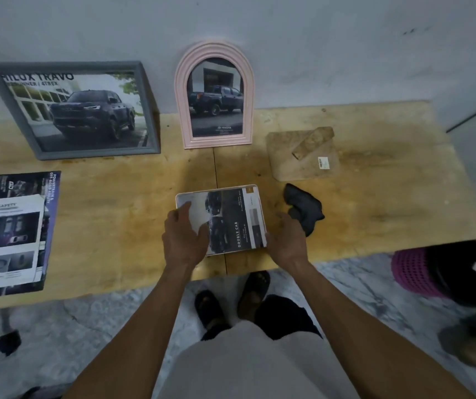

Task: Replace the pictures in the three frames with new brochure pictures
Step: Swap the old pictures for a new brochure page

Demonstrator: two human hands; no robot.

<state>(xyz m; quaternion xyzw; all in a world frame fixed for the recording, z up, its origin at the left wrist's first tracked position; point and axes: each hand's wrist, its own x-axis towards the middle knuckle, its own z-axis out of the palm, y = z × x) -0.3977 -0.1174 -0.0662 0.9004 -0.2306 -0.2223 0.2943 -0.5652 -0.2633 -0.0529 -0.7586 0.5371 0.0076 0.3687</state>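
Note:
A small white frame (232, 210) with a dark truck brochure picture lies flat near the table's front edge. My left hand (183, 239) rests on its left part, fingers spread flat over the picture. My right hand (287, 244) touches its lower right corner with fingers loosely bent. A grey frame (71, 110) with a truck picture leans on the wall at the back left. A pink arched frame (215, 96) with another truck picture stands beside it. Loose brochure pages (9, 231) lie at the left.
A brown backing board with a stand (303, 156) lies face down at the back right of the wooden table (389, 197). A dark cloth (304, 208) sits right of the white frame. A person with a pink knitted item (415, 272) is at the right edge.

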